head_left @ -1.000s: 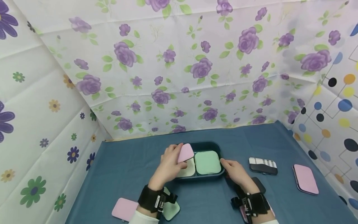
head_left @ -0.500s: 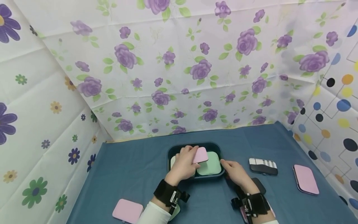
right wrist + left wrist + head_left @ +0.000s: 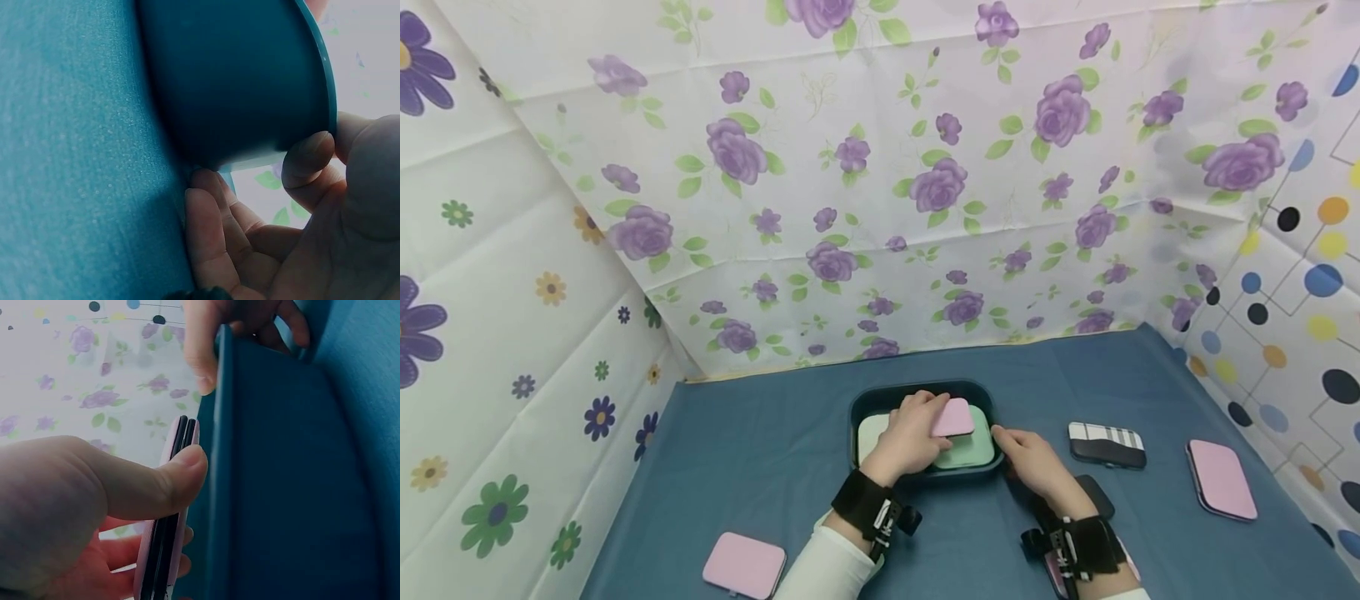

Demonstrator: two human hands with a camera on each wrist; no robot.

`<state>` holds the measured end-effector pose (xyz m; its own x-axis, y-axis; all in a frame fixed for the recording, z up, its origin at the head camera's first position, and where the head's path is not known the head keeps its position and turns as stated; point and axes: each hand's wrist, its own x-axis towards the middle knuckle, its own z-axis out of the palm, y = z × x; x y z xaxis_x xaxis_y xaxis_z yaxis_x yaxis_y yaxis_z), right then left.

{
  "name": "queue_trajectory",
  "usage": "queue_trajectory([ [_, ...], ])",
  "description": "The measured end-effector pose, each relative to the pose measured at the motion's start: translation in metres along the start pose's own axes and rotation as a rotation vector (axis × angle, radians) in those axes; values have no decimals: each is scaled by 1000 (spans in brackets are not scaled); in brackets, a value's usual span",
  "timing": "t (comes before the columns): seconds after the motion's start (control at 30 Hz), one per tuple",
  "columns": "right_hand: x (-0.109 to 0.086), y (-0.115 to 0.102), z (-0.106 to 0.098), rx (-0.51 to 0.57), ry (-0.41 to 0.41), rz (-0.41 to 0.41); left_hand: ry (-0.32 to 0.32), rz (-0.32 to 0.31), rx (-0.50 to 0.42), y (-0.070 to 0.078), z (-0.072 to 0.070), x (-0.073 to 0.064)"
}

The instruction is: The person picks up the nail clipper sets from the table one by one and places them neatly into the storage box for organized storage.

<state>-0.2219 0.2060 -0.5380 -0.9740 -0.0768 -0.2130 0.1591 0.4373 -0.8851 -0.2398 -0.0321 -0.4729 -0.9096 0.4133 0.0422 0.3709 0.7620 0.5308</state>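
- The left hand (image 3: 910,437) grips the held pink case (image 3: 952,417), thumb on one side and fingers on the other.
- The held pink case is shut and is over the right part of the dark teal bin (image 3: 966,390); contact with the green case (image 3: 979,452) below cannot be told.
- The bin sits near the back edge of the bench (image 3: 760,450), about midway between its left and right edges.
- The right hand (image 3: 1036,462) pinches the bin's right-end rim.
- Inside the bin, the cream case (image 3: 870,437) lies left of the green case.
- The piano-key case (image 3: 1107,446) lies right of the bin, toward the bench's right edge.
- The right-hand pink case (image 3: 1221,479) lies nearest that edge.
- The front pink case (image 3: 745,565) lies toward the bench's front left corner.
- The black case (image 3: 1096,496) is partly hidden by the right forearm.
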Motion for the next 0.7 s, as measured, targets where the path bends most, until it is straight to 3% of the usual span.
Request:
queue_trajectory([
  [0.17,1,1,0,0,2,-3,-22,-24,16,1,6,5],
  [0.33,1,2,-1,4,-5,-7,-1,18,52,2,10,9],
  [0.7,2,3,-1,-4,-2,-8,11,24,156,3,26,18],
])
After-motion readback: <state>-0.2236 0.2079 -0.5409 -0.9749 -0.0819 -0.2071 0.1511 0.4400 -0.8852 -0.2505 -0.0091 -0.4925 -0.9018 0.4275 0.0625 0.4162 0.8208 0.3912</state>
